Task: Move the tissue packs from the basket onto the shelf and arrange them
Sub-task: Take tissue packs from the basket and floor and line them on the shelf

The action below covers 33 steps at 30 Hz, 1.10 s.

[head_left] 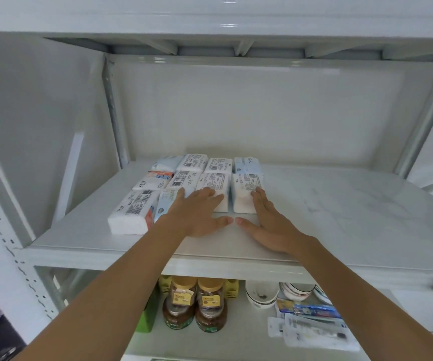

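Hands flat and open on the shelf [314, 204], nothing gripped; the left hand [199, 214] is laid with its fingers over the front end of one tissue pack [211, 190], the right hand [270, 222] is set against the right flank of the neighbouring pack [245, 195], and the two thumbs are nearly tip to tip on the bare board just before those packs; the tissue packs [184, 178] are gathered as a block toward the back left of the shelf, directly ahead of both hands, each pack lying with its long axis running front to back; the front-left pack [132, 213] is seen jutting nearer the shelf's front edge than the pair under the hands, and it is skewed a little; that pack is closer to the left hand, so a squaring nudge is judged to fall to that side, while the right flank of the block is already bracketed by the right hand; no basket is shown, so what remains to be carried cannot be told; jars [194, 306] and bowls [262, 293] are glimpsed below the shelf.
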Available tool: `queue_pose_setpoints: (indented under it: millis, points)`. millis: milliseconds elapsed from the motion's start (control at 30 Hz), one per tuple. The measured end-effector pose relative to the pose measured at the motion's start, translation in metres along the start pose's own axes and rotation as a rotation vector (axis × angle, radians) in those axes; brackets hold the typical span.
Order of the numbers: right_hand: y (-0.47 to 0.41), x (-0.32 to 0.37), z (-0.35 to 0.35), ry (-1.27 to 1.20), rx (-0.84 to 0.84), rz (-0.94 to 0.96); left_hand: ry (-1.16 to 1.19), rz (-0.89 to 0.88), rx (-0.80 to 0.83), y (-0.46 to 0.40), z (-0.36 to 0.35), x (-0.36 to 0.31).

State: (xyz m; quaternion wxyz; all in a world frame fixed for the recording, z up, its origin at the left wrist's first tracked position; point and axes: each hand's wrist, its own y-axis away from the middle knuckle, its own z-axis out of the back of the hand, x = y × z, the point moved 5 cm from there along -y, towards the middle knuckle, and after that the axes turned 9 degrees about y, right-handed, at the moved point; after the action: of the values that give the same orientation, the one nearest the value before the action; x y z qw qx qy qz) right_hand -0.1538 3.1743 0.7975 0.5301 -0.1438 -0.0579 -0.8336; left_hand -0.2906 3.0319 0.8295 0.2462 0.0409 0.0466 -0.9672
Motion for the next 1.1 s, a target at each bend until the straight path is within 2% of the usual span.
queue_pose_setpoints:
  millis: [100, 167, 267, 400, 533, 667, 933, 1000, 1100]
  points:
    - [-0.002, -0.003, 0.001, -0.065, -0.012, 0.017, 0.003, -0.015, -0.018, 0.000, -0.003, 0.003]
    - [-0.002, -0.007, 0.005, -0.195, -0.078, 0.018, 0.015, -0.044, -0.060, 0.005, -0.002, 0.007]
    - [-0.005, -0.017, 0.012, -0.361, -0.225, -0.019, 0.120, -0.090, -0.211, 0.018, 0.007, 0.018]
    - [-0.030, -0.039, 0.018, -0.574, -0.217, -0.171, 0.091, -0.106, -0.435, 0.043, 0.018, 0.034]
    - [-0.076, -0.049, 0.025, -0.677, -0.227, -0.344, 0.090, 0.027, -0.389, 0.059, 0.004, 0.063]
    - [-0.108, -0.046, 0.014, -0.992, -0.116, -0.326, 0.060, 0.006, -0.386, 0.060, 0.001, 0.066]
    - [-0.112, -0.037, 0.013, -1.078, -0.088, -0.284, 0.161, -0.018, -0.367, 0.062, 0.008, 0.071]
    - [-0.110, -0.032, 0.013, -1.069, -0.096, -0.278, 0.227, 0.002, -0.439, 0.069, 0.014, 0.081]
    - [-0.110, -0.026, 0.012, -1.044, -0.150, -0.315, 0.358, 0.148, -0.580, 0.082, 0.024, 0.114]
